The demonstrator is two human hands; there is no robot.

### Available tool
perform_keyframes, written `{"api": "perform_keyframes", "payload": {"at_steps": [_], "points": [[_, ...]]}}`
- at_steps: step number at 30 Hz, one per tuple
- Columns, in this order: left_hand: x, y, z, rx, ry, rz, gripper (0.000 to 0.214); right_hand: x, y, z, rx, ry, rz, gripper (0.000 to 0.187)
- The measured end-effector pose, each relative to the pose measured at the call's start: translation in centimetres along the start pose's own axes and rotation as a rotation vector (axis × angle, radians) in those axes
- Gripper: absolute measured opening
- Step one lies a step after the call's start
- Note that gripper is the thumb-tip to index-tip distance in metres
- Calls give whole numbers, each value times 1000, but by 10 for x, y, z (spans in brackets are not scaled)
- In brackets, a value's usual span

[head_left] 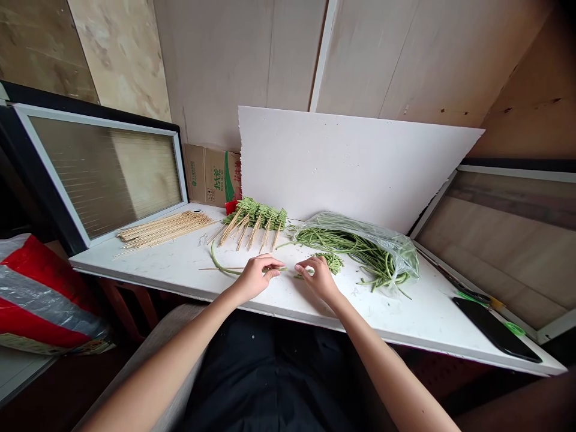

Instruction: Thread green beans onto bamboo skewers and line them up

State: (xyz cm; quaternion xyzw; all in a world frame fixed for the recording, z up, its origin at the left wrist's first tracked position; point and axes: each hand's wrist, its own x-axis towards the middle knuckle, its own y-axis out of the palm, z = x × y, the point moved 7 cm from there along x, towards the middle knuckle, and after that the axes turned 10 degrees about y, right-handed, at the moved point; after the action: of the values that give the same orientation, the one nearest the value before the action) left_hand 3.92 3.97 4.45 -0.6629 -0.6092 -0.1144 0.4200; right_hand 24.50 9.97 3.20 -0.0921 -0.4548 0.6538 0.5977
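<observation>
My left hand [260,276] is closed on a long green bean [217,259], which curves away to the left; its short end pokes out past the fingertips. My right hand [318,277], a small gap away, has thumb and fingers pinched together by a short green bean piece [298,276], mostly hidden. A single bamboo skewer [207,269] lies on the table, running behind my left hand. Just beyond my right hand is a pile of cut bean pieces [332,263]. Farther back sit bundles of bean pieces threaded on skewers [258,215].
Loose bamboo skewers [166,229] lie at the left of the white table [382,318]. A clear plastic bag [405,255] of long beans rests right of centre. A black phone [495,330] and scissors [479,296] are at the right. Behind stand a white board [346,168] and a cardboard box [204,174].
</observation>
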Motion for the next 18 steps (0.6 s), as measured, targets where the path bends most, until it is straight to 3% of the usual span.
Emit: {"api": "perform_keyframes", "payload": {"at_steps": [5, 8, 14, 18], "points": [[-1, 2, 5, -51, -67, -28, 35, -11, -4, 46, 278, -150, 166, 37], [-1, 7, 2, -57, -53, 0, 36, -19, -6, 65, 281, -252, 151, 28], [-3, 1, 6, 122, -42, -12, 20, -15, -16, 60, 252, -279, -13, 18], [-2, -5, 0, 243, 41, -36, 10, -13, -16, 58, 219, -266, 1, 14]]}}
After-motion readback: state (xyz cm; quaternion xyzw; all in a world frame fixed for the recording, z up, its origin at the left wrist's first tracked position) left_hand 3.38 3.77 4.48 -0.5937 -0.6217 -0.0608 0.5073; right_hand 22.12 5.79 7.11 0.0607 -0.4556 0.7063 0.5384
